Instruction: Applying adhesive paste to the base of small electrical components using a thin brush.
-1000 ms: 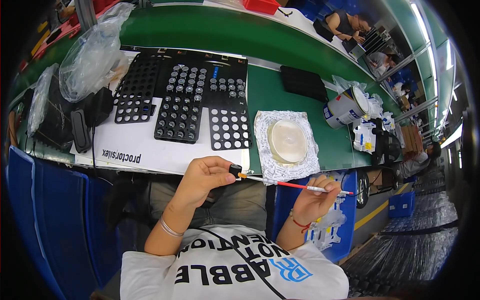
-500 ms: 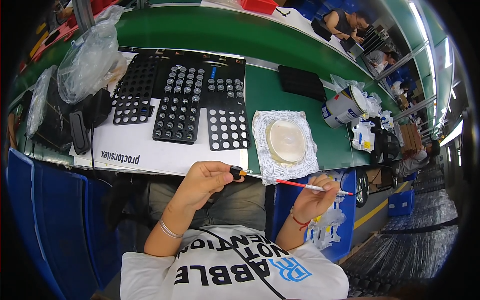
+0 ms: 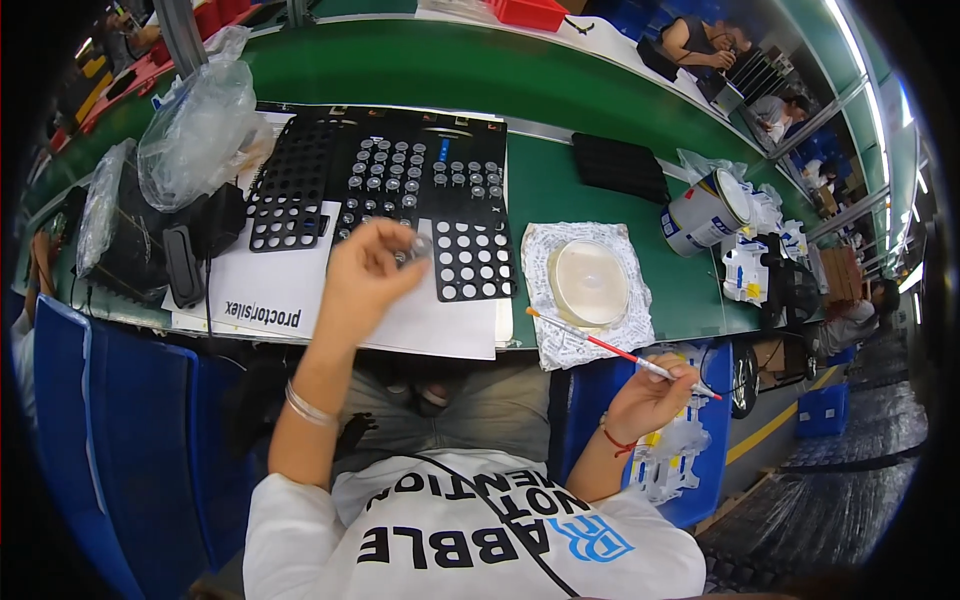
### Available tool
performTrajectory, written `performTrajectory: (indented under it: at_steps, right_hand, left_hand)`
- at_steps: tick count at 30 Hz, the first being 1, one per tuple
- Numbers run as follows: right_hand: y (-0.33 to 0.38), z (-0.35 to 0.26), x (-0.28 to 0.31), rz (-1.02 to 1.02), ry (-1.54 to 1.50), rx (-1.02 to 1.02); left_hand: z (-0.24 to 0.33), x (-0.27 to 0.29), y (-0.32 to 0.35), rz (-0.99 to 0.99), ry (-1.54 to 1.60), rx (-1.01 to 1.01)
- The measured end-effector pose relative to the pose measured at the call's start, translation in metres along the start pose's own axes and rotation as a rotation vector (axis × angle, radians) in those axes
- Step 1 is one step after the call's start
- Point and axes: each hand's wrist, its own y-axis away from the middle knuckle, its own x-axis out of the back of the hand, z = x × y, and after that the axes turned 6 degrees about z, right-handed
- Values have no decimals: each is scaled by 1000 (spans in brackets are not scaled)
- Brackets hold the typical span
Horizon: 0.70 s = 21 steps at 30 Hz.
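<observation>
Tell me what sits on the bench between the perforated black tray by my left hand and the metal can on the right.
In the head view, between the perforated black tray and the metal can lies crinkled foil with a shallow round dish on it, on the green bench.

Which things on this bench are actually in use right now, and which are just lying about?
In use: left hand holding a small part; right hand holding a red brush; perforated trays; shallow dish.

Lying about: paint can; plastic bag; black pad.
</observation>
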Motion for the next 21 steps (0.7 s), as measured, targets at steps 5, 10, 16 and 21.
performTrajectory:
  at_steps: [5,10,16,21]
  right_hand:
    - [0,-3,1,2,-10,-9]
    - [-1,-1,4,39,41,-7]
    - [-2,-1,7,35,24,-12]
    - [-2,-1,7,63,28,-19]
  left_hand:
    - [-7,24,-49,270,-627,-221]
    - [-27,28,-59,235,-787,-206]
    - [-26,19,-56,291,-885,-230]
    - [-28,18,-54,320,-937,-291]
